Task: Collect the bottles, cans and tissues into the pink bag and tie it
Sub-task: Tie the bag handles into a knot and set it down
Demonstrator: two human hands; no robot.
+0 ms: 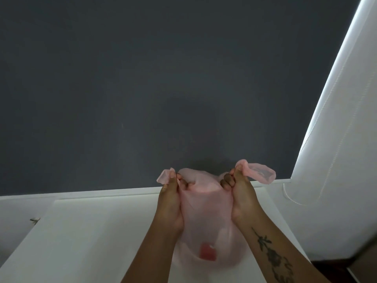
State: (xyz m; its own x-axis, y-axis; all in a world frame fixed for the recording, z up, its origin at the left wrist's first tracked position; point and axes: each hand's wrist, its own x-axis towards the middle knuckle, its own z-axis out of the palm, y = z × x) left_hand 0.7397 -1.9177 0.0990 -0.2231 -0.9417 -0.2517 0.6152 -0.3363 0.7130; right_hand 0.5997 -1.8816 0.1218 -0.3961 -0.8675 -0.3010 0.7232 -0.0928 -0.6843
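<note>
White table [85,231], pink bag [204,217] holding something red [207,251]

There is only one view, from a wide-angle camera worn on the person's head. It looks forward and only slightly down, so a dark grey wall [142,88] on the far side fills the upper two thirds of the picture. A white counter [91,231] takes up the near, lower part, seen close from above and running out of the bottom edge. A white window blind [336,160] slants up the right side. Both forearms enter from the near edge, close to the lens.
</note>
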